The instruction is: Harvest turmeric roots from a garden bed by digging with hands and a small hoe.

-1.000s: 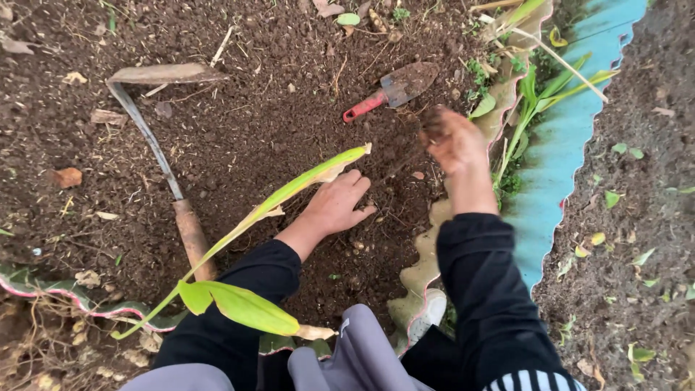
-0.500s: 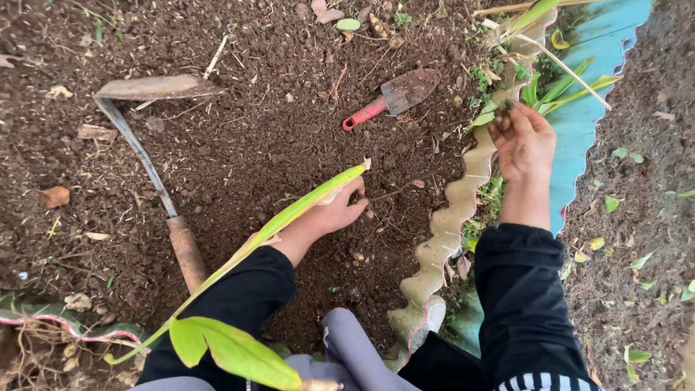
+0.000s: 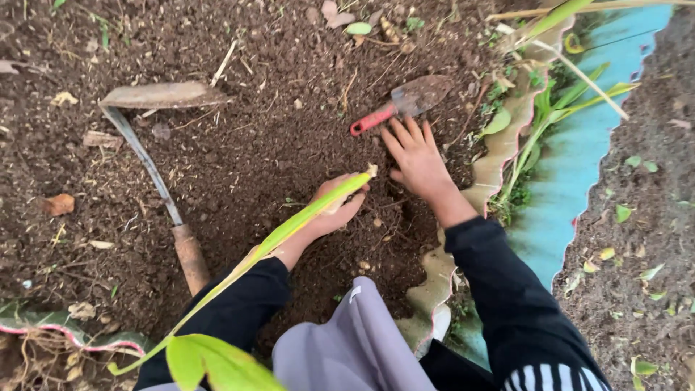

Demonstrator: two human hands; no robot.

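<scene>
My left hand (image 3: 334, 210) rests on the dark soil (image 3: 275, 137), fingers curled into it, partly hidden behind a long green leaf (image 3: 289, 230). Spread flat on the soil just to its right lies my right hand (image 3: 414, 158), fingers apart and empty, close below a small trowel (image 3: 402, 103) with a red handle and a muddy blade. Both arms wear black sleeves.
A hoe (image 3: 156, 163) with a wooden handle lies on the soil at the left. A wavy blue and cream garden edging strip (image 3: 579, 166) runs along the right, with green shoots (image 3: 539, 127) beside it. Dry leaves and twigs are scattered about.
My right hand has come back from the edging strip at the right and now lies flat on the soil beside my left hand, below the trowel. My left hand has barely moved.
</scene>
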